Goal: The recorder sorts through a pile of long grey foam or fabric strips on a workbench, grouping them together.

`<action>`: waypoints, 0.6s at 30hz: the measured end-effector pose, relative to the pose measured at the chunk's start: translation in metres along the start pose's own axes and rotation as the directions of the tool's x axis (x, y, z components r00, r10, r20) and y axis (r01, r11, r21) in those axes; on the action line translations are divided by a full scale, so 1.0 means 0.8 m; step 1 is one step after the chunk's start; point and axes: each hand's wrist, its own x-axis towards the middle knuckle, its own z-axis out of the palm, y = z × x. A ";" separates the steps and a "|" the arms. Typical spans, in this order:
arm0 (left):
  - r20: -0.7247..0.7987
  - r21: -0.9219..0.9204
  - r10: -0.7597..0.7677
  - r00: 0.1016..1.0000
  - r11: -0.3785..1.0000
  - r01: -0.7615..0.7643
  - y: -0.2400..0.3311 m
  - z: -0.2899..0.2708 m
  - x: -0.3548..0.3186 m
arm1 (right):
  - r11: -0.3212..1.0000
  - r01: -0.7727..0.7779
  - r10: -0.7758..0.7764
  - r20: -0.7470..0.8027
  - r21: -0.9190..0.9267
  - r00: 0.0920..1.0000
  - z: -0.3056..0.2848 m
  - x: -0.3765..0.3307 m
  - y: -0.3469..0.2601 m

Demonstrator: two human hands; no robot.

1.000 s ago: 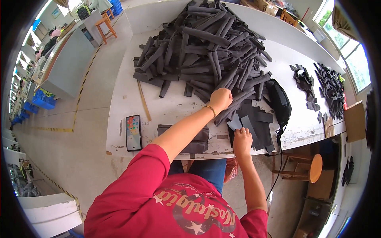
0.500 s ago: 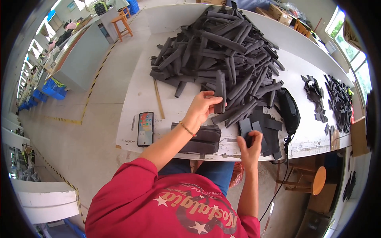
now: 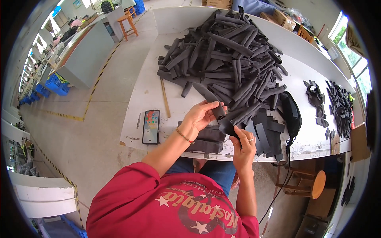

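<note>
My left hand (image 3: pixel 201 115) pinches a dark grey fabric sleeve (image 3: pixel 208 95) near its lower end; the rest of the sleeve slants up and away to the left. Between thumb and fingers, my right hand (image 3: pixel 245 150) grips a flat black strip (image 3: pixel 228 127). The strip's far end meets the sleeve's lower end, and whether it enters the sleeve cannot be made out. Below my left hand lies a neat stack of dark sleeves (image 3: pixel 207 146). Several flat black strips (image 3: pixel 268 135) are spread just right of my right hand.
A large heap of dark sleeves (image 3: pixel 234 51) covers the far middle of the white table (image 3: pixel 139 93). A phone (image 3: pixel 151 127) and a wooden stick (image 3: pixel 165 99) lie left. A black pouch-like object (image 3: pixel 291 115) with a cord sits right, beyond it black scraps (image 3: pixel 315 99). A wooden stool (image 3: pixel 317 184) stands below.
My right hand has lifted a flat strip from the spread pieces and brought it up-left to the sleeve. The sleeve in my left hand has tilted from upright to a leftward slant.
</note>
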 end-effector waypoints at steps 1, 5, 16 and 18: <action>-0.010 0.019 0.002 1.000 1.000 -0.002 -0.001 0.002 -0.001 | 0.999 0.033 -0.033 -0.017 -0.038 0.999 -0.001 0.003 -0.003; -0.031 0.086 -0.015 0.999 0.996 0.018 -0.007 0.005 -0.003 | 0.986 0.117 -0.120 -0.024 -0.123 0.992 -0.002 0.009 -0.005; 0.031 0.013 -0.093 0.995 0.996 0.093 -0.015 0.009 -0.012 | 0.945 0.165 -0.176 -0.015 -0.284 0.984 -0.017 0.014 0.006; 0.043 0.020 -0.096 0.994 0.995 0.095 -0.017 0.014 -0.018 | 0.939 0.169 -0.179 -0.007 -0.301 0.984 -0.018 0.015 0.006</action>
